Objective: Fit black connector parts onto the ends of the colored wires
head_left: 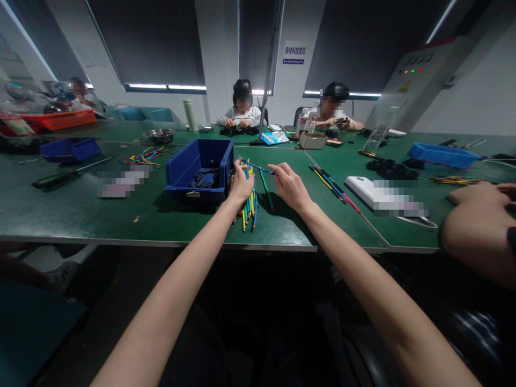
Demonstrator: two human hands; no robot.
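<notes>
My left hand [240, 185] is closed round a bundle of coloured wires [249, 207], yellow, blue and green, whose ends hang down to the green table [121, 215]. My right hand [289, 185] pinches one end of a single blue wire [258, 167] that stretches across to the top of the bundle. A green wire [266, 191] lies on the table between my hands. Just left of my left hand stands a blue bin [199, 169] with dark parts inside.
More loose wires [330, 183] lie right of my right hand, beside a white box [363, 189]. A co-worker's arm [479, 226] rests at the right. Two people sit across the table. Blue trays [443, 155], a cardboard box [313, 141] and a metal bowl [158, 135] stand farther back.
</notes>
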